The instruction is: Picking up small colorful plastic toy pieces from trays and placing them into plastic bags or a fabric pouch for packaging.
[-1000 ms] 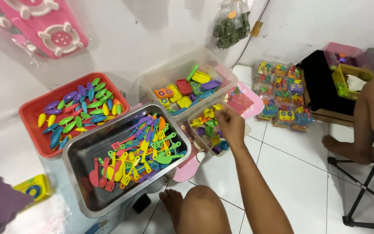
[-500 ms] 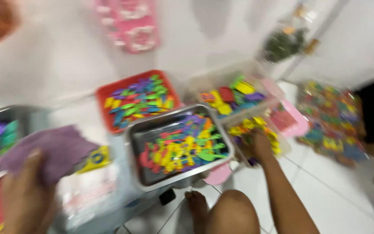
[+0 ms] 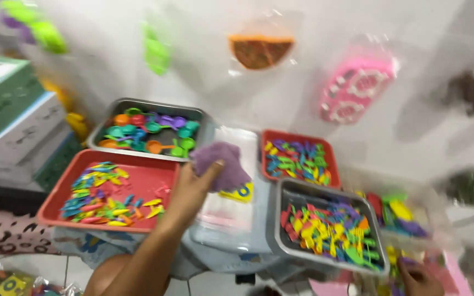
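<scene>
Left hand (image 3: 193, 189) grasps purple lump (image 3: 219, 164), thumb over its lower edge; lump sits above clear plastic box (image 3: 231, 219), between red tray (image 3: 111, 189) and small red bin (image 3: 297, 159). Right hand (image 3: 421, 279), bottom right below steel tray (image 3: 281, 219); grip blurred, cannot tell.

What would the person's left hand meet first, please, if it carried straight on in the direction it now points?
Probably the metal tray of round toy pieces: the left hand, gripping a purple pad, points up toward it. Depth is unclear in this blurred view.
</scene>
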